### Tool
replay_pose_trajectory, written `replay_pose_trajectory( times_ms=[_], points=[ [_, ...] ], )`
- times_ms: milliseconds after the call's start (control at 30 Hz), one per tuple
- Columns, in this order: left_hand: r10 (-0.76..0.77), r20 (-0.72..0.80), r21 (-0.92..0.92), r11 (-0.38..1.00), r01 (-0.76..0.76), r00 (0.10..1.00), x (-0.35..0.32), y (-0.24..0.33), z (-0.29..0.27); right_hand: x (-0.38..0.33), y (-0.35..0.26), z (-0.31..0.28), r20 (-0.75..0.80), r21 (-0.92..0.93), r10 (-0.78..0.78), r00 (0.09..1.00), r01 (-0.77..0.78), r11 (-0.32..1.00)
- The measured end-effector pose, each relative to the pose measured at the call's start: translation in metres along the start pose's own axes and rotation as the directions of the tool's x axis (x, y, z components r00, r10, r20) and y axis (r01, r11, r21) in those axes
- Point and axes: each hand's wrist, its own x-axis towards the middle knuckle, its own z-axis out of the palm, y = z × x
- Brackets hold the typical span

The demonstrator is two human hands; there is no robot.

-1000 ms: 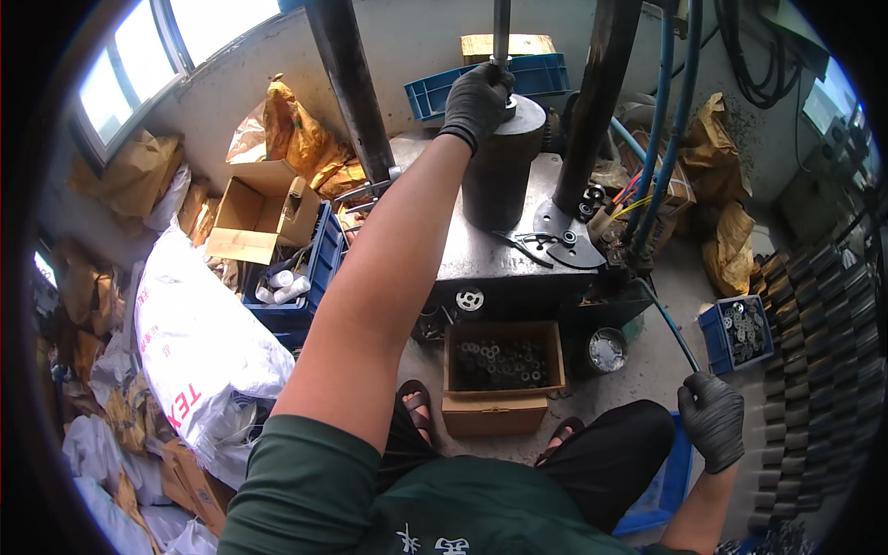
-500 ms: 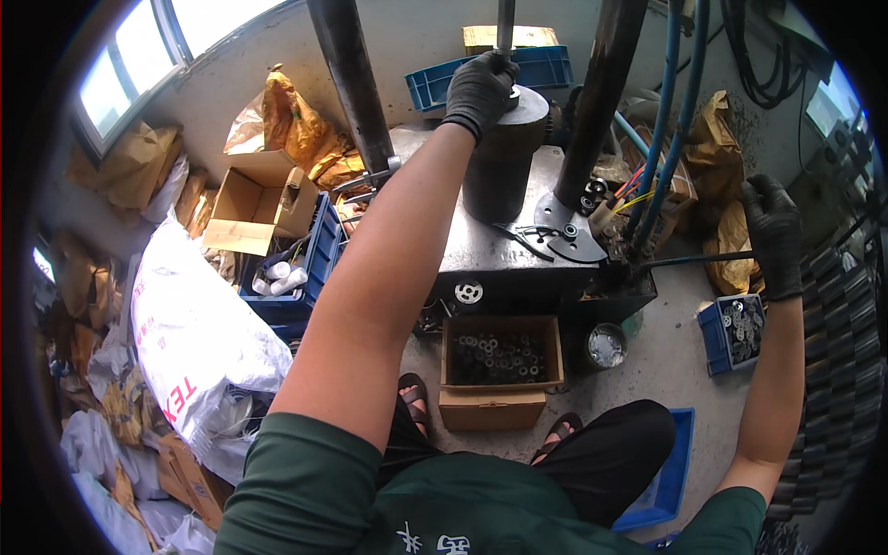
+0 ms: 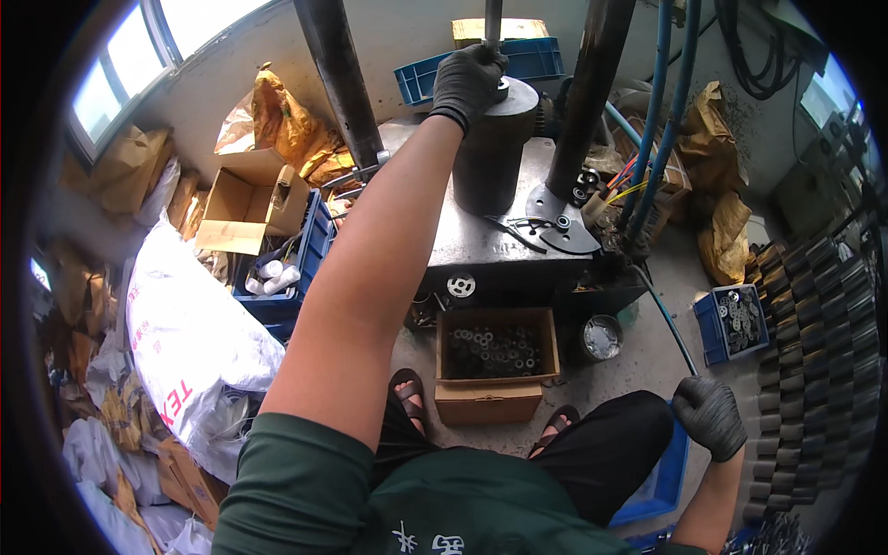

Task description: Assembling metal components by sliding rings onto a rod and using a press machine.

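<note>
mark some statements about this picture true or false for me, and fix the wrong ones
1. The right hand grips the end of a lever. True.
2. The left hand is down inside a cardboard box. False: the left hand is up by the top of the dark cylinder.
3. An open cardboard box holds small ring-shaped parts. True.
4. The white sack is on the person's right. False: the white sack is on the left.
5. The small blue bin at right holds metal parts. True.
</note>
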Motion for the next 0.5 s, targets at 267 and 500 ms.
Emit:
replay_pose_trajectory(
  times_ms=[267, 500],
  points=[
    [-0.052, 0.031, -0.041, 0.998, 0.053, 0.998, -0.006, 0.011, -0.009, 0.022, -0.005, -0.030, -0.144, 0.163, -0.061, 0.988, 0.085, 0.983],
    [-0.145, 0.088, -0.256, 0.953, 0.163, 0.986, 0.005, -0.007, -0.008, 0.016, -0.001, -0.023, -0.018, 0.015, -0.116, 0.993, 0.116, 0.993]
  ],
)
